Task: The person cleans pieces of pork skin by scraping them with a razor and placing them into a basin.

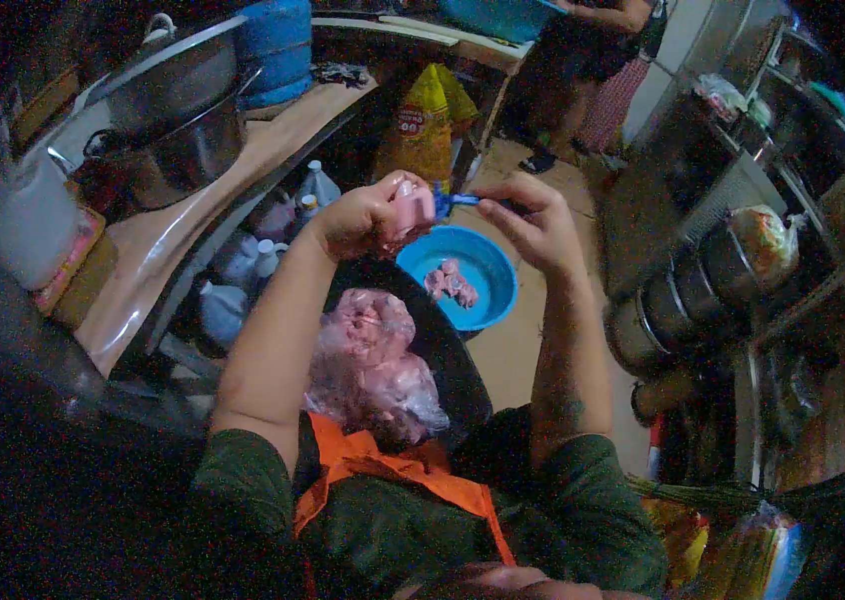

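My left hand (358, 222) is closed around a pink piece of raw meat (411, 212), raised in front of me. Just to its right, my right hand (540, 228) pinches a small tool with a blue handle (465, 200); its working end is by the meat and too blurred to name. Below both hands, a blue basin (508, 290) on the floor contains several pieces of raw meat (451, 283). Nearer my body, a clear plastic bag (421, 395) full of pink raw meat (368, 325) rests on a dark surface.
Large metal pots (188, 150) and a blue container (276, 50) stand on the wooden counter (168, 245) at left, with plastic jugs (226, 312) beneath. A yellow sack (413, 125) is ahead. Another person (563, 80) stands at the back. Shelves with pots (678, 300) line the right.
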